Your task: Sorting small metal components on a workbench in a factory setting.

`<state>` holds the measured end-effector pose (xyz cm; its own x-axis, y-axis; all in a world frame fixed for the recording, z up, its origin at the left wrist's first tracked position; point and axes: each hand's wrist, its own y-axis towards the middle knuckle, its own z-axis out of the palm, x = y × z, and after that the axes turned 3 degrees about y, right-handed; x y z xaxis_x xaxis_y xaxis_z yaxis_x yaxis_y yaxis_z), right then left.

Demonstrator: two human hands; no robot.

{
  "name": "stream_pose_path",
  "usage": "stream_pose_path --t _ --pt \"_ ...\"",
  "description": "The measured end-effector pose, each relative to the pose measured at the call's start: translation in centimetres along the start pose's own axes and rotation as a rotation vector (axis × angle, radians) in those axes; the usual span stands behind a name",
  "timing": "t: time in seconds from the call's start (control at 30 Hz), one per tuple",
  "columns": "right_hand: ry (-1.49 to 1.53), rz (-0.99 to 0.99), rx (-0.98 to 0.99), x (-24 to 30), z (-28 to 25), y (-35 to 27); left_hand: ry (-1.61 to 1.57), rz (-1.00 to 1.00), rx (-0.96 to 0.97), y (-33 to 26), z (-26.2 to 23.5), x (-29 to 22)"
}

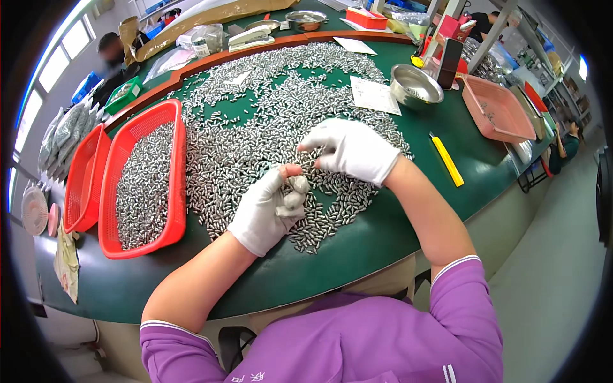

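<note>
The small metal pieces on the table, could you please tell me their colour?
The metal pieces are silver-grey, best seen in the head view.

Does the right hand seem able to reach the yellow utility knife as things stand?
Probably yes: the yellow utility knife lies uncovered on the green table, right of the gloved right hand, with nothing tall between them.

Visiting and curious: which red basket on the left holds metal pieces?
The right basket, nearer the left hand, holds metal pieces; the leftmost basket shows none.

Silvery metal pieces (274, 131) across green table (357, 239)
</note>
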<state>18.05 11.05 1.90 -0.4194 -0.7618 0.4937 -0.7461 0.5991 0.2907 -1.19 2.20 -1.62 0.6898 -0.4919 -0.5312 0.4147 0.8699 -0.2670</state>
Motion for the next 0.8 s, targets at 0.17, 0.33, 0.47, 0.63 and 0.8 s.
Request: stream_pose_path --t 0.17,0.33,0.47,0.63,0.8 --pt "-0.033 0.168 -0.081 -0.4 -1.2 -0.2 -0.021 0.005 0.001 0.1 -0.1 -0.1" --pt "-0.129 0.077 0.035 1.1 0.3 -0.7 -0.017 -0.021 0.003 0.0 -0.2 -0.2" --pt "-0.212 0.178 0.092 1.5 1.3 -0.7 -0.012 -0.024 -0.006 -0.1 -0.2 -0.3" --pt "-0.197 0.184 0.14 1.5 1.4 -0.4 -0.001 -0.021 -0.008 -0.1 -0.3 -0.3" --pt "-0.172 0.153 0.134 1.7 1.5 -0.8 -0.026 -0.025 0.005 0.1 -0.3 -0.1"
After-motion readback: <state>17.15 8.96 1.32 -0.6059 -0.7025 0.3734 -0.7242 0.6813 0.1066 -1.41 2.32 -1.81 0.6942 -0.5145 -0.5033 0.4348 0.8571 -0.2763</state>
